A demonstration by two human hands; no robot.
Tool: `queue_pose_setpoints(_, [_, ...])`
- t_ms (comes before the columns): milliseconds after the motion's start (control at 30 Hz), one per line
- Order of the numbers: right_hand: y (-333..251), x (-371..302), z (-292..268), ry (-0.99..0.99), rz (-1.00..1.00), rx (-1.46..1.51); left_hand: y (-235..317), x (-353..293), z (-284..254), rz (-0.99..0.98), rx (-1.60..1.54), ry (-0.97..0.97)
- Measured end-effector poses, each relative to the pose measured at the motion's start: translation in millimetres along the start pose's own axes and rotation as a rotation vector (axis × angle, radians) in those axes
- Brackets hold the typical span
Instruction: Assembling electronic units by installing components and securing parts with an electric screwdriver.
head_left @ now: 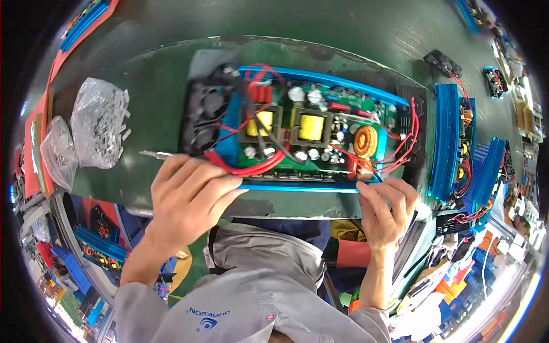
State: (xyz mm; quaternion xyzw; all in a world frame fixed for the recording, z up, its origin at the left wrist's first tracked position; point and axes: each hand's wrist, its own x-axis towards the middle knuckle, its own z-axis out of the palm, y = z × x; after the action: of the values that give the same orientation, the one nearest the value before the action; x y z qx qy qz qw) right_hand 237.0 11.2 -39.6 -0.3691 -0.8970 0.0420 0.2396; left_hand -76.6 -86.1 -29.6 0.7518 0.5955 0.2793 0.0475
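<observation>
Both hands on the open blue power unit, mid-bench.

L hand [186,191] curled on the near-left edge of the blue case [297,187], over the red wires [251,167], w/ a thin metal tool [155,154] poking out left. R hand [384,208] pinches the near-right rim by the copper coil [365,141]. Circuit board [320,128] faces up; fan end [207,114] left. Plastic bags [100,123] sit far left.

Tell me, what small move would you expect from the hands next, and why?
Probably the left hand brings its thin metal tool to the red wires at the board's near edge, since the right hand is already steadying the blue case there.
</observation>
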Motion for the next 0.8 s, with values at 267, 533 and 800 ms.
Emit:
queue_pose_setpoints(267, [20.6,2.8,8.5,0.21,0.144,0.05,10.9,-5.1,0.1,-0.332,-0.06,-0.086])
queue_pose_setpoints(533, [3.6,-6.0,25.1,0.21,0.902,0.349,-3.6,-30.6,13.4,-0.371,-0.146,-0.056])
queue_pose_setpoints(800, [7.7,3.3,43.6,0.392,0.787,0.5,-5.1,-40.5,15.1,-0.38,-0.127,-0.029])
